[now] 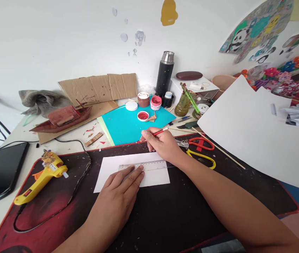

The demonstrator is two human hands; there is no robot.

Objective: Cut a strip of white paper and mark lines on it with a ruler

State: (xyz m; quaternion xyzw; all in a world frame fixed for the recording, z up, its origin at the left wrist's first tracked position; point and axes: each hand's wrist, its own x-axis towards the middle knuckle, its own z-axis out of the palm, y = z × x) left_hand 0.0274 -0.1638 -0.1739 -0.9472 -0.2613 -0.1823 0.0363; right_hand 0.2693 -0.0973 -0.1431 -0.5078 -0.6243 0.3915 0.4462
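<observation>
My left hand (123, 191) lies flat with its fingers stretched out, pressing a clear ruler (154, 164) onto a white sheet of paper (104, 175). The ruler runs across the sheet and past its right edge. Held in the closed fingers of my right hand (158, 142) is a slim red pencil (161, 131). Its tip points left, above the top edge of the paper, apart from the ruler. Close to my right wrist lie red-handled scissors (204, 142) and a yellow-handled pair (204, 159).
A yellow glue gun (40, 181) with its cord and a phone (3, 172) lie left. Behind are a model boat (62, 119), a teal sheet (117, 124), paint jars (143, 100) and a black flask (164, 75). A large white sheet (257, 137) juts in at right.
</observation>
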